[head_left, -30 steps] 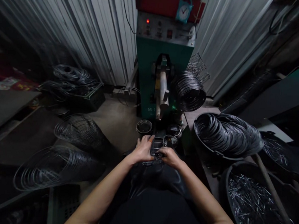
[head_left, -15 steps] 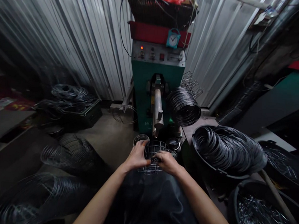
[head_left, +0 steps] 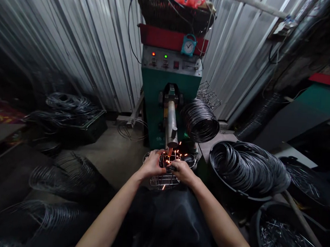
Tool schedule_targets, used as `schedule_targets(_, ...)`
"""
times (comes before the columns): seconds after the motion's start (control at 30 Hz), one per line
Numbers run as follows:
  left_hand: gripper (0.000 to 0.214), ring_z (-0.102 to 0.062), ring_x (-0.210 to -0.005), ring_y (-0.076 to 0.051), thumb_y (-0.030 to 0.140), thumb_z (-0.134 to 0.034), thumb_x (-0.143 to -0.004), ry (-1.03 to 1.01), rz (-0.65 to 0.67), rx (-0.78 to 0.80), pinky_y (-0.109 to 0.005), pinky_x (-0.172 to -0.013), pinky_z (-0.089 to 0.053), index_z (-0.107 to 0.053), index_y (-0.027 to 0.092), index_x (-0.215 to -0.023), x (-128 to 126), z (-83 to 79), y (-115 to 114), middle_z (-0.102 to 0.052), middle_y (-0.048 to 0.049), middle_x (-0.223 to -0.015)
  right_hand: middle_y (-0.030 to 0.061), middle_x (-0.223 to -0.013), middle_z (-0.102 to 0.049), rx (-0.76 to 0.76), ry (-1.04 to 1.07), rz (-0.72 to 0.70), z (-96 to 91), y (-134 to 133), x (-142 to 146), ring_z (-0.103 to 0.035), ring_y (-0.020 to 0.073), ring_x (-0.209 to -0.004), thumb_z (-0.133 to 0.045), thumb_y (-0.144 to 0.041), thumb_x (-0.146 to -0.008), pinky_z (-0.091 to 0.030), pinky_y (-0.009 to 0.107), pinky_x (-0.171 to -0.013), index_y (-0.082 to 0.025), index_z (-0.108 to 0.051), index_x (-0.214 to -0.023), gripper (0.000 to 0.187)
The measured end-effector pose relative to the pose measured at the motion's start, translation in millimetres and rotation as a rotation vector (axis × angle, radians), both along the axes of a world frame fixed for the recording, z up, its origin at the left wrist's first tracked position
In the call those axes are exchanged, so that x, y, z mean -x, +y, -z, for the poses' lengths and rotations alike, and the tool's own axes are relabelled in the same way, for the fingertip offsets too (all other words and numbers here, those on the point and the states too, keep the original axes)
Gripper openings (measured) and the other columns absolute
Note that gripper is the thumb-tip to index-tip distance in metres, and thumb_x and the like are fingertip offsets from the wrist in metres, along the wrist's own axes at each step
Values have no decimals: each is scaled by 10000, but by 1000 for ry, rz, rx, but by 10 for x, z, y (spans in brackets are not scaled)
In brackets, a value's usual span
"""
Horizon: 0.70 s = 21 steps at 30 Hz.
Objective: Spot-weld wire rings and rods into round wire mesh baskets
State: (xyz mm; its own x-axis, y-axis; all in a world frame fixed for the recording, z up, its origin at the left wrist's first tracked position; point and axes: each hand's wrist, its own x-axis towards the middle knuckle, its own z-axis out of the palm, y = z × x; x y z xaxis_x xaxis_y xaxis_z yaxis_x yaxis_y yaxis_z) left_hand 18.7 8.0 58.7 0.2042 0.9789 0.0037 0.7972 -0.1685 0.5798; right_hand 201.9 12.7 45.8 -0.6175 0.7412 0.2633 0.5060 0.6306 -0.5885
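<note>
A small wire basket (head_left: 164, 181) sits in front of me, under the tip of a spot welder (head_left: 172, 116). Orange sparks fly where the welder's electrode (head_left: 170, 151) meets the wire. My left hand (head_left: 152, 165) is closed around the basket's left side, thumb pointing inward. On the right side, my right hand (head_left: 181, 170) is closed with its fingertips pinched at the wire, close to the left thumb. Whether a separate small piece lies between those fingertips is too small to tell. A dark apron (head_left: 173, 219) covers my lap below the basket.
At right stand a tub of wire rings (head_left: 248, 168) and a bucket of short metal rods (head_left: 286, 236). A wire coil (head_left: 201, 121) hangs beside the welder. Wire ring stacks (head_left: 62, 177) lie at left, with a wire-filled crate (head_left: 91, 121) behind. A blue clock (head_left: 188, 46) hangs on the machine.
The welder's electrode has come down onto the wire and sparks have appeared. A green light has come on beside the red one. Both hands keep hold of the basket, slightly farther forward.
</note>
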Motion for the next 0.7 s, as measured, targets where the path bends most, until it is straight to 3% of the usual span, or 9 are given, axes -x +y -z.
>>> schedule_targets(0.3,780,-455,-1170,-294,333,-705,-555,76,-93,4,-398,-938,-402,-435,186,-1271,-34,-82,158,-481,-121,-1242,72,-912,-673,-22,-15,142,86,94,77,-641,205,-862,-609,-25,-752,-486,269,-756,-172,-678,-909,225)
schedule_targets(0.47,812,-448,-1179,-275,341,-714,-560,23,-135,-17,-363,-929,-403,-402,184,-1292,-30,18,202,-473,-119,-1265,75,-1019,-644,-90,217,240,173,35,15,-612,197,-945,-625,-95,-775,-482,287,-831,-192,-652,-1007,253)
schedule_targets(0.7,837,-457,-1177,-270,346,-734,-542,22,-160,0,-341,-928,-406,-420,160,-1295,6,-6,390,-486,-136,-1254,64,-854,-631,-62,238,400,212,235,-23,-608,196,-802,-574,-137,-800,-482,298,-737,-193,-676,-818,117)
